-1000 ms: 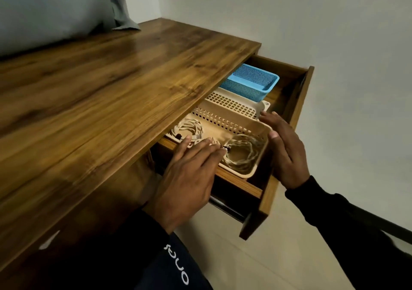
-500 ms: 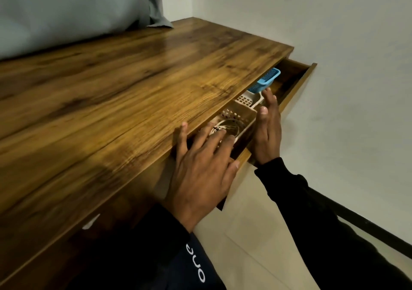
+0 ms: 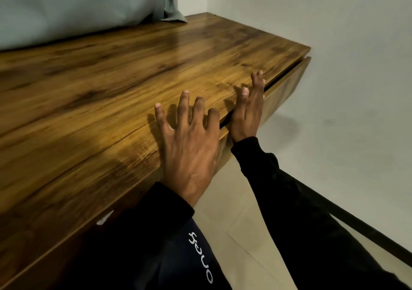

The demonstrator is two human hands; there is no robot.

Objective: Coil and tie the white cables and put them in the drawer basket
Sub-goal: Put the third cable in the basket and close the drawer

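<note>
Sleeves (image 3: 301, 211), dark, come in from the near edge, and both hands reach to the desk's right side. Left hand (image 3: 189, 142) lies flat with its fingers spread and straight, palm down over the desk edge, holding nothing; it looks placed there to steady the person or to press the drawer front home. Right hand (image 3: 248, 109) stands just beside it on the right, fingers straight and together, laid along the top edge of the drawer (image 3: 287, 82), also holding nothing. That flat push suits closing, not pulling.

Only a thin dark gap shows between the drawer front and the desk (image 3: 111, 77) top, so the drawer is all but shut. Cables and basket are out of sight; I judge they sit inside the drawer, though nothing here shows it. If so, the task is about finished.

Farther back the bare wooden top runs to a pale cloth (image 3: 78, 6) against the far wall.
</note>
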